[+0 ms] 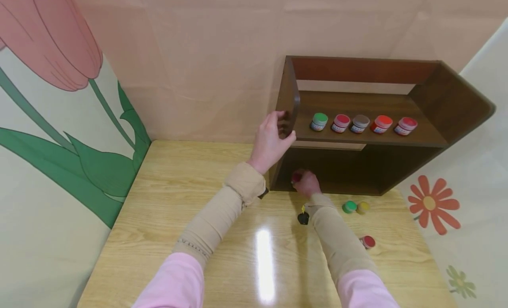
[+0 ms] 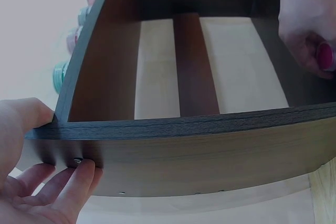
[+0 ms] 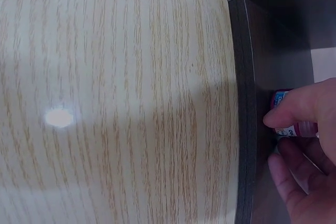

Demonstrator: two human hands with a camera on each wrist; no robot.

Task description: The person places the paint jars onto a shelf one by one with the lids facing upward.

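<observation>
A dark brown wooden shelf unit (image 1: 353,103) stands against the back wall. My left hand (image 1: 270,142) grips the front edge of its left side panel, thumb on the edge and fingers on the outer face (image 2: 157,163). Inside the lower compartment, at its left front, my right hand (image 1: 307,184) holds a small dark pink paint jar (image 1: 296,178) between thumb and fingers. In the right wrist view the jar (image 3: 281,98) stands close behind the front edge, its label partly covered by the thumb. On the upper board several paint jars stand in a row, from a green jar (image 1: 319,122) to a red jar (image 1: 405,125).
On the wooden table (image 1: 158,211), in front of the shelf, a green jar (image 1: 349,207) and a yellow jar (image 1: 363,208) stand side by side. Closer to me, a red jar (image 1: 368,242) sits right of my right forearm. Flower-printed cloth hangs at both sides.
</observation>
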